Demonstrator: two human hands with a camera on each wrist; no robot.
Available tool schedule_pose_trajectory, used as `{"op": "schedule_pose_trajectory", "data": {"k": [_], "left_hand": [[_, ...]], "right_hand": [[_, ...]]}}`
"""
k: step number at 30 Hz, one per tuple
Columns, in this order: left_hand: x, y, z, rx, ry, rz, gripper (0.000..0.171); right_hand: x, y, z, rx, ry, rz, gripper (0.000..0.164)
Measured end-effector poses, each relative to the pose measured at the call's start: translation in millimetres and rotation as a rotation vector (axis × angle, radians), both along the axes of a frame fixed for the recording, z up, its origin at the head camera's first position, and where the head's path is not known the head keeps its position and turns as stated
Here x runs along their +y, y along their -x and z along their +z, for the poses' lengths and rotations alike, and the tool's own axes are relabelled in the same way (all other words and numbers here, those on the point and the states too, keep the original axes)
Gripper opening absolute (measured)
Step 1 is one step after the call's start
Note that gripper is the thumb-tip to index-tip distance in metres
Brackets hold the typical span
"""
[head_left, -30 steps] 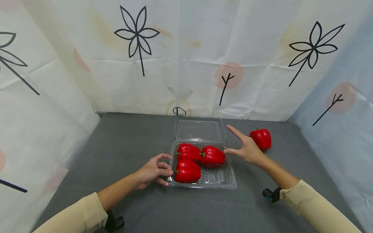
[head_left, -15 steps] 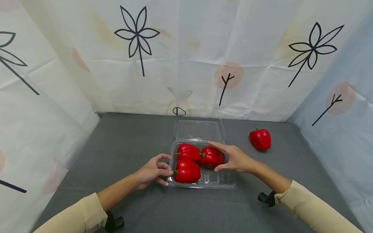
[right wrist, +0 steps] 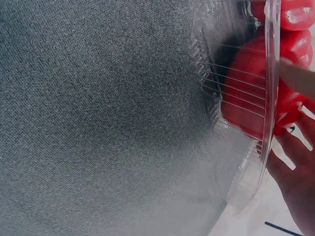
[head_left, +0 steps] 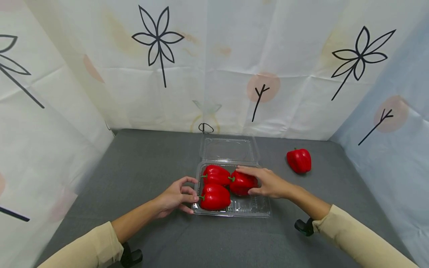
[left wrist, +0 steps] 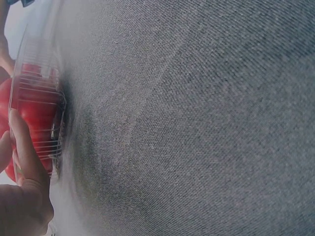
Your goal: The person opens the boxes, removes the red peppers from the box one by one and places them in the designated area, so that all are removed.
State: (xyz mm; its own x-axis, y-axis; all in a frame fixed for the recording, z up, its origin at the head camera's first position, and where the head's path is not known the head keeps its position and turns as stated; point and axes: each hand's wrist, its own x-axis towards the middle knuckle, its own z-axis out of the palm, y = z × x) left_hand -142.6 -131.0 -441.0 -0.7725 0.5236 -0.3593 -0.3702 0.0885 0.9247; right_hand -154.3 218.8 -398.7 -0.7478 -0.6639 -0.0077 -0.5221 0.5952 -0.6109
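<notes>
In the head view, three glossy red bell peppers sit in a clear plastic clamshell container (head_left: 249, 208), their green stems pointing left. My right hand (head_left: 268, 182) curls over the right-hand bell pepper (head_left: 242, 182), thumb on its near side and fingers across its far side. The right wrist view shows this pepper (right wrist: 246, 88) through the ribbed wall, with fingers around it. My left hand (head_left: 175, 195) pinches the container's left rim beside the front bell pepper (head_left: 215, 197). Another bell pepper (head_left: 216, 175) lies behind that one. In the left wrist view, a finger (left wrist: 27, 147) presses the outer wall.
The container's lid (head_left: 229, 149) is folded back flat behind it. One more red bell pepper (head_left: 299, 160) lies on the grey cloth tabletop (head_left: 157, 156) at the back right. Printed white curtains (head_left: 218, 67) enclose the back and sides.
My right hand has come from beside the loose pepper, leftward over the container, and closed onto the right-hand bell pepper, which shifts slightly. My left hand stays put at the rim.
</notes>
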Motion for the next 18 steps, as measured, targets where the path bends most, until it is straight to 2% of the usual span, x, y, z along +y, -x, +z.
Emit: {"op": "schedule_pose_trajectory", "data": {"k": [18], "left_hand": [[-0.6, -0.3, 2.0, -0.01, 0.002, 0.006, 0.062]], "right_hand": [[-2.7, 4.9, 4.7, -0.067, -0.012, -0.002, 0.073]]}}
